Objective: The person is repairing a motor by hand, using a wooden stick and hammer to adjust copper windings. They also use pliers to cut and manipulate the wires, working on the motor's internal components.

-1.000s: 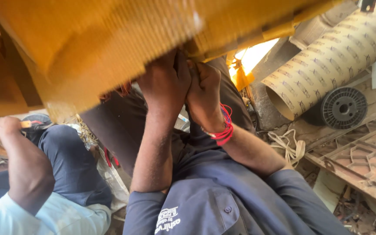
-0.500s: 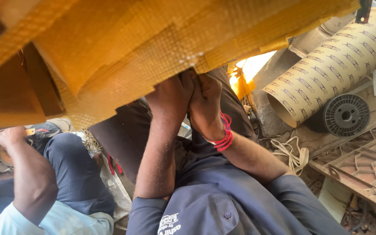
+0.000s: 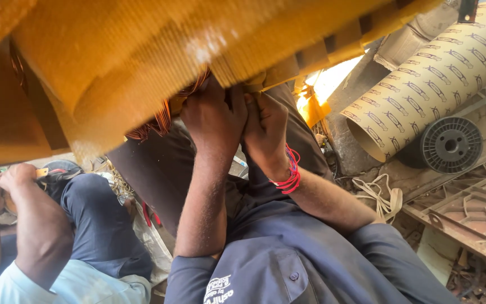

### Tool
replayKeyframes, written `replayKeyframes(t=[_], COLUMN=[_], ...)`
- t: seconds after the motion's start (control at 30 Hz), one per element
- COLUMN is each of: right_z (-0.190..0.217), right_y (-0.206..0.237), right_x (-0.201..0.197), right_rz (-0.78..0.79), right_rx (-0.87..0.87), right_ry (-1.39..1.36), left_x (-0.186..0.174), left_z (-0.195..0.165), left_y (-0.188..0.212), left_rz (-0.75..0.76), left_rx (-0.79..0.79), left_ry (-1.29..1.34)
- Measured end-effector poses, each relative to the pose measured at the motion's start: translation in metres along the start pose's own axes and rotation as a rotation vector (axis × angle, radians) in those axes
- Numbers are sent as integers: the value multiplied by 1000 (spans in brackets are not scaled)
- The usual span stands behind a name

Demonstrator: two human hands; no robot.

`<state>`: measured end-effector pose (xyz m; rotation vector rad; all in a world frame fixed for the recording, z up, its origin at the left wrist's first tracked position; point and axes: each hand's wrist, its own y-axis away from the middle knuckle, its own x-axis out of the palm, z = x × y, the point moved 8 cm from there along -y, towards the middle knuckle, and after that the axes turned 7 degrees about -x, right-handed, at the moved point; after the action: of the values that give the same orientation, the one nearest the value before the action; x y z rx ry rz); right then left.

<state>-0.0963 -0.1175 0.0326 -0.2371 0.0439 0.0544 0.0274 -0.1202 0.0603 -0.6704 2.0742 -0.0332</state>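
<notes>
A big yellow paper-wrapped winding (image 3: 142, 62) fills the top of the view, with copper wire turns (image 3: 161, 115) showing at its lower edge. Both my hands are raised against its underside, side by side and touching each other. My left hand (image 3: 215, 115) has its fingers curled up into the edge next to the copper. My right hand (image 3: 265, 126), with a red thread band (image 3: 289, 174) on the wrist, grips the same edge just to the right. The fingertips are hidden by the winding.
At the left sits a co-worker in a light blue shirt (image 3: 80, 284), with hands (image 3: 7, 186) around a small object. At the right are a patterned paper roll (image 3: 434, 73), a black spool (image 3: 450, 144), a white strap (image 3: 375, 194) and metal frames (image 3: 468, 219).
The view has moved closer under the winding, which now covers more of the top, and the copper turns have come into sight. My hands stay together at the same edge.
</notes>
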Motion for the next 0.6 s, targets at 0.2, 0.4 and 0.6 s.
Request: replayKeyframes(t=[0.2, 0.4, 0.6], right_z=[-7, -3, -3], right_y=[-2, -3, -3], right_x=[-3, 0, 0], right_rz=[-7, 33, 37], right_rx=[-22, -29, -10], right_ry=[60, -5, -39], left_x=[1, 4, 2], left_z=[-3, 1, -2], left_y=[9, 4, 3], left_rz=[-3, 4, -22], left_rx=[103, 20, 40], left_ry=[25, -57, -37])
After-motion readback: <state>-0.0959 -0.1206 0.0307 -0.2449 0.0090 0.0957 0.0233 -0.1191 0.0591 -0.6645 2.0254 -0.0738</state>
